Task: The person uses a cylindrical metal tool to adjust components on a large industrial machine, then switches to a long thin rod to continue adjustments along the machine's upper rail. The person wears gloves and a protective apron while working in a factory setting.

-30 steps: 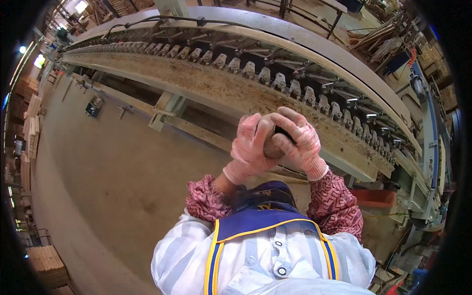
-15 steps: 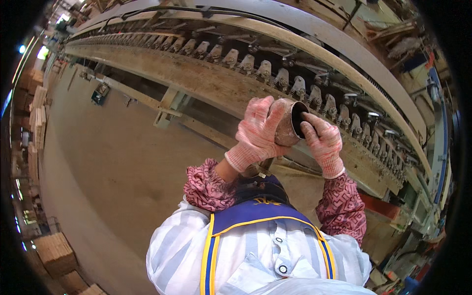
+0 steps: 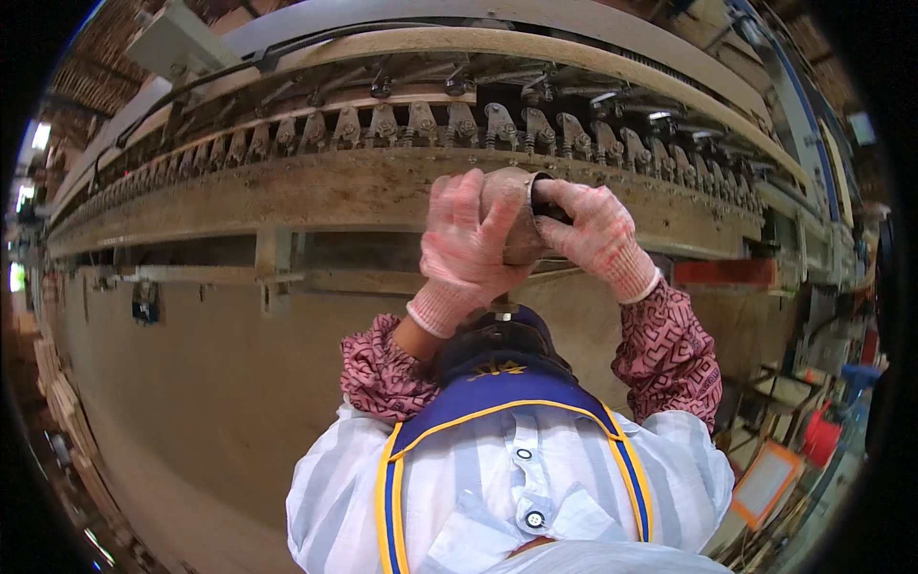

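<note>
A worn brownish metal can [image 3: 521, 230] is held up in front of my chest, tilted on its side with its dark mouth facing right. My left hand [image 3: 469, 234], in a pink-and-white knit glove, wraps around the can's body from the left. My right hand [image 3: 602, 234], gloved alike, has its curled fingertips inside the mouth, thumb close to them. Whatever those fingertips pinch is hidden in the can, as are its contents. Just beyond both hands runs the long dusty beam [image 3: 335, 191] of a machine, with a row of metal clamps [image 3: 421, 124] and springs along it.
A pale rail [image 3: 459, 40] arches over the clamps. A red bar [image 3: 725, 272] sits under the beam at right. On the right side are an orange-framed panel [image 3: 768, 483] and a red reel [image 3: 820, 435]. A small dark box [image 3: 145, 301] stands at left.
My view has turned, so the machine now lies more level across it. The can and both hands appear slightly farther left, and my right fingers reach deeper into the can's mouth.
</note>
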### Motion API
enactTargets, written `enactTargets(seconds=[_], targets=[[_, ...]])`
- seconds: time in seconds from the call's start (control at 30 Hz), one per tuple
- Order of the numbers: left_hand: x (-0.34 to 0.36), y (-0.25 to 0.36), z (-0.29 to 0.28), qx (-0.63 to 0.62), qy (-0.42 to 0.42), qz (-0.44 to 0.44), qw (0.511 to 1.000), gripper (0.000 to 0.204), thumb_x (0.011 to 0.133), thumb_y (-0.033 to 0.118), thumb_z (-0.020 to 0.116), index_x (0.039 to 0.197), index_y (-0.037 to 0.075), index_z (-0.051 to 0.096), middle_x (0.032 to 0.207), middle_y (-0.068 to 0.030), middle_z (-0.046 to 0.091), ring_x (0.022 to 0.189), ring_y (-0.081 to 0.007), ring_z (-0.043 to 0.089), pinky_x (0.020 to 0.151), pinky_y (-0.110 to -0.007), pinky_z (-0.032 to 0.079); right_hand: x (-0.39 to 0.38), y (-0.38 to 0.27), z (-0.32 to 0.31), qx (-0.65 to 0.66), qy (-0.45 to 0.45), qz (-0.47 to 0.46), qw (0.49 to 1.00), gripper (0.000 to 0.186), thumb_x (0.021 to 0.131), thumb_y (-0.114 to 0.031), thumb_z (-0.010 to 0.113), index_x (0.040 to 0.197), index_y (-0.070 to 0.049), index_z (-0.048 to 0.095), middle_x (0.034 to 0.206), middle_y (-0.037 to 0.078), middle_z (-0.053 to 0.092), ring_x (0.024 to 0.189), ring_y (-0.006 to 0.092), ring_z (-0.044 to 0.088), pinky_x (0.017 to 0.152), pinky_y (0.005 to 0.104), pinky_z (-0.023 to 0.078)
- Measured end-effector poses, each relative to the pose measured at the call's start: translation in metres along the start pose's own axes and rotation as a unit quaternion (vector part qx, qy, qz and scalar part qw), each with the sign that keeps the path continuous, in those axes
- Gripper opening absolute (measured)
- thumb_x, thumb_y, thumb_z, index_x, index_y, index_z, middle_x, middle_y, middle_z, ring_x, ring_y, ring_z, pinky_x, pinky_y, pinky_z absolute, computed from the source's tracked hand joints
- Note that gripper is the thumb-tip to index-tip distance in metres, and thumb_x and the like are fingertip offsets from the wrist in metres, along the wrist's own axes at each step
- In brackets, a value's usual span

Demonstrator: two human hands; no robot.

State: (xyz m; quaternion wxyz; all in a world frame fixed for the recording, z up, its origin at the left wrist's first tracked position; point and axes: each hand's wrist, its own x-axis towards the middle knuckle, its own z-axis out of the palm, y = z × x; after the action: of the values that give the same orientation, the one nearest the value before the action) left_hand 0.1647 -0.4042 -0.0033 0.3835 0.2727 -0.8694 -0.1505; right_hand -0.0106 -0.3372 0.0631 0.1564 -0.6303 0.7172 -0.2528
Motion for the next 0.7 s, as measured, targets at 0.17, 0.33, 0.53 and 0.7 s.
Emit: enactTargets(seconds=[0.17,0.33,0.53,0.7], targets=[[0.0,-0.019,-0.013,-0.073,-0.006,0.044,0.996,0.104,0.048,0.028,0.092,0.141,0.023,0.046,0.139,-0.0183,0.042,0.126,-0.0464,0.044,0.1,-0.055,0.048,-0.003,-0.024,0.012,-0.114,0.007,0.034,0.993,0.021,0.088,-0.03,0.063,0.092,-0.01,0.067,0.089,0.02,0.071,0.083,0.0411,0.069,0.071,0.0486,0.057],[-0.004,-0.034,-0.024,-0.09,0.003,0.002,0.996,0.108,0.048,0.032,0.094,0.143,0.022,0.043,0.14,-0.018,0.042,0.125,-0.0457,0.045,0.098,-0.054,0.049,-0.028,-0.05,0.006,0.193,0.087,0.12,0.97,0.032,0.092,-0.017,0.07,0.12,-0.002,0.069,0.081,0.006,0.071,0.069,0.0151,0.066,0.063,0.0287,0.053],[-0.002,-0.053,-0.018,-0.097,0.015,-0.02,0.995,0.134,0.05,0.038,0.098,0.158,0.015,0.022,0.143,-0.0197,0.043,0.128,-0.0424,0.045,0.102,-0.051,0.046,-0.042,-0.029,-0.008,0.449,0.255,0.225,0.826,0.027,0.091,-0.015,0.073,0.115,-0.002,0.072,0.075,0.001,0.068,0.056,0.006,0.058,0.047,0.0202,0.043],[0.0,-0.053,-0.019,-0.11,0.006,-0.066,0.992,0.131,0.049,0.039,0.098,0.157,0.019,0.026,0.142,-0.0186,0.04,0.129,-0.0434,0.043,0.101,-0.052,0.047,0.002,0.012,-0.025,0.436,0.329,0.202,0.813,0.026,0.093,-0.019,0.074,0.115,-0.005,0.073,0.079,0.002,0.07,0.057,0.0055,0.058,0.049,0.02,0.044]])
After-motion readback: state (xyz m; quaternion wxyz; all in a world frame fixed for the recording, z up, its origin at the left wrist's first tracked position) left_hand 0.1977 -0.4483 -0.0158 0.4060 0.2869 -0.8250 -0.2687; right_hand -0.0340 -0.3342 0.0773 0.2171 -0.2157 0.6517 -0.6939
